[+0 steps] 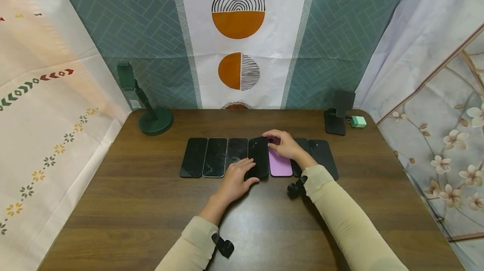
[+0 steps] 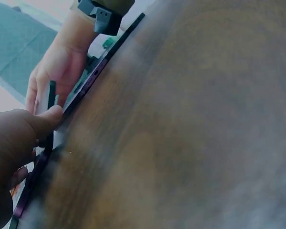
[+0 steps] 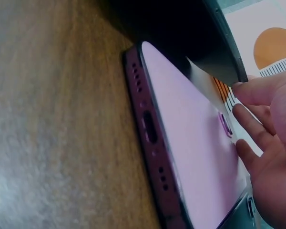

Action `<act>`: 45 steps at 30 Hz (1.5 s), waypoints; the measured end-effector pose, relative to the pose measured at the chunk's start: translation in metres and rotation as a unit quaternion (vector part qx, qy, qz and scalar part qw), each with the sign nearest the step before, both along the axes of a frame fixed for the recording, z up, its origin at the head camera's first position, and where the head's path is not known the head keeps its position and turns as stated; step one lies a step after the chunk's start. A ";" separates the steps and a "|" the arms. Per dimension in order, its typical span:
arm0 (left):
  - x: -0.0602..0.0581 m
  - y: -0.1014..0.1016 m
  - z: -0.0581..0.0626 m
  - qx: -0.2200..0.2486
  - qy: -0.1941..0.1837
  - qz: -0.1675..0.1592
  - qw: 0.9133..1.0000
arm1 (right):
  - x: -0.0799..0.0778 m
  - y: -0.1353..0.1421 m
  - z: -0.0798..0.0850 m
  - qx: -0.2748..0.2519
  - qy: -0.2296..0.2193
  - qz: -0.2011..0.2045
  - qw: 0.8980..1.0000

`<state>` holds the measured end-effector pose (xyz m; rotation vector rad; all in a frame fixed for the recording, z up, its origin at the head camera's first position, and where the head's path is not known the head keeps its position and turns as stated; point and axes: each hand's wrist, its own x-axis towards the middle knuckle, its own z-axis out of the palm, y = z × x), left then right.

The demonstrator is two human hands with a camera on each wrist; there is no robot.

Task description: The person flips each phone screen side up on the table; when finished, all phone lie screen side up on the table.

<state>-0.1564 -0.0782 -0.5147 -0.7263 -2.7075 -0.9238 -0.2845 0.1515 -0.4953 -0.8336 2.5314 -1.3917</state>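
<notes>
A black phone (image 1: 259, 153) in the middle of a row is tilted, its right long edge raised beside a pink phone (image 1: 280, 165). My left hand (image 1: 236, 180) holds the tilted phone at its lower left, with the thumb along the near edge. At its upper right corner, my right hand (image 1: 285, 145) pinches the edge, fingers reaching over the pink phone. In the right wrist view, the right thumb (image 3: 260, 90) meets the corner of the raised phone (image 3: 200, 38). The pink phone (image 3: 190, 124) lies flat below it, camera side up.
Dark phones (image 1: 193, 157) continue the row to the left; others (image 1: 323, 159) lie at its right end. A green stand (image 1: 156, 122) is at the table's back left. A black stand (image 1: 335, 123) and a mint green charger (image 1: 358, 122) stand at the back right.
</notes>
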 end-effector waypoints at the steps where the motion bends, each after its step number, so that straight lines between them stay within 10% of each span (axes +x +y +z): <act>1: 0.000 0.000 0.000 -0.004 0.003 -0.003 1.000 | 0.000 0.000 0.000 -0.004 0.001 -0.001 1.000; 29: -0.001 0.003 0.001 0.068 0.010 -0.062 0.996 | 0.006 -0.018 0.008 -0.017 -0.014 0.003 1.000; 45: 0.001 0.004 0.001 0.090 0.021 -0.033 0.995 | 0.007 -0.015 0.005 0.024 0.019 0.000 1.000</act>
